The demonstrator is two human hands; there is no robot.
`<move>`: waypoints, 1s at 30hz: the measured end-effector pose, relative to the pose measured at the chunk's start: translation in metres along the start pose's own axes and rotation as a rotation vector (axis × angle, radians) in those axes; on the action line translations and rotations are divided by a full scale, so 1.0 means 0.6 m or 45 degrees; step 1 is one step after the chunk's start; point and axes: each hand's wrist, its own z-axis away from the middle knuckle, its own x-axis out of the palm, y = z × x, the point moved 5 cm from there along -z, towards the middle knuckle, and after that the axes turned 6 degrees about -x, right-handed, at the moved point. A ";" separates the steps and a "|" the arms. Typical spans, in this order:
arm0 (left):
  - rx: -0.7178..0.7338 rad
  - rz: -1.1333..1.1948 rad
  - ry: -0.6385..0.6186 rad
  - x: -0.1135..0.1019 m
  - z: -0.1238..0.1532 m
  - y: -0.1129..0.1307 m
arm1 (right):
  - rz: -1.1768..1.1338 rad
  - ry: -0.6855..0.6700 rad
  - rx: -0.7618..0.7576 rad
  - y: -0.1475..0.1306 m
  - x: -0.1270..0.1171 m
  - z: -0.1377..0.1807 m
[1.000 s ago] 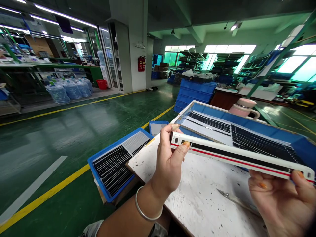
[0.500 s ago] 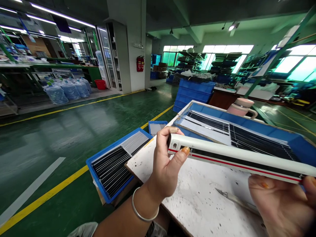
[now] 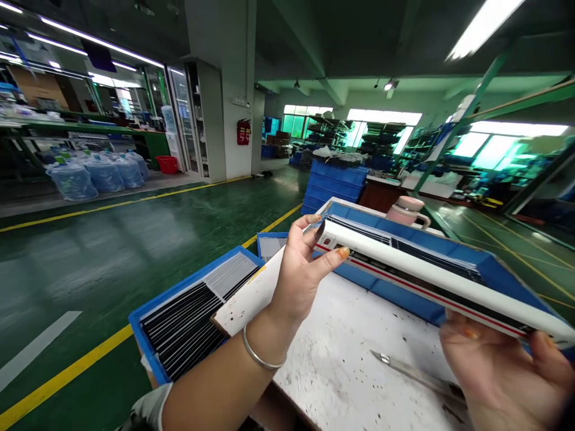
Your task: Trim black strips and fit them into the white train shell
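A white model train car with a dark window band and a red stripe is held slantwise above the worktable. My left hand grips its left end, thumb on the near side and fingers behind. Around the right end, my right hand is closed, with the thumb on the near side; part of its fingers is hidden. A craft knife lies on the table below the train car, its blade pointing left. Behind the train car, a blue tray holds rows of black strips.
A second blue tray of black and grey strips stands left of the table, with a smaller blue tray behind it. A pink mug stands past the large tray. Blue crates are stacked beyond the table.
My view has tilted up and turned right, so the surroundings sit lower and further left. Both hands still hold the train car, which now slopes down more steeply to the right.
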 end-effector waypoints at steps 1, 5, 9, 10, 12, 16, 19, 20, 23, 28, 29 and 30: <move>0.000 0.023 -0.013 0.007 -0.007 -0.001 | -0.017 -0.067 -0.034 -0.006 0.004 -0.002; -0.074 0.094 -0.050 0.027 -0.021 -0.012 | -0.086 -0.138 -0.120 -0.019 0.000 -0.020; -0.151 0.129 0.006 0.021 -0.031 -0.033 | -0.158 -0.089 -0.114 -0.014 -0.013 -0.039; -0.163 0.130 0.026 0.016 -0.035 -0.040 | -0.167 -0.086 -0.106 -0.011 -0.015 -0.041; -0.199 0.129 0.066 0.002 -0.043 -0.055 | -0.179 -0.097 -0.093 -0.004 -0.018 -0.044; -0.224 0.086 0.113 -0.025 -0.055 -0.078 | -0.190 -0.140 -0.069 0.009 -0.020 -0.045; -0.201 0.050 0.113 -0.034 -0.058 -0.081 | -0.188 -0.161 -0.052 0.018 -0.022 -0.046; -0.202 0.044 0.116 -0.035 -0.057 -0.081 | -0.185 -0.168 -0.049 0.019 -0.022 -0.047; -0.221 0.026 0.131 -0.038 -0.054 -0.081 | -0.180 -0.192 -0.051 0.021 -0.022 -0.050; -0.237 0.019 0.115 -0.037 -0.047 -0.086 | -0.192 -0.250 -0.086 0.016 -0.021 -0.051; -0.238 0.018 0.110 -0.036 -0.047 -0.088 | -0.195 -0.260 -0.100 0.014 -0.020 -0.050; -0.238 0.017 0.108 -0.036 -0.046 -0.089 | -0.198 -0.268 -0.113 0.013 -0.020 -0.049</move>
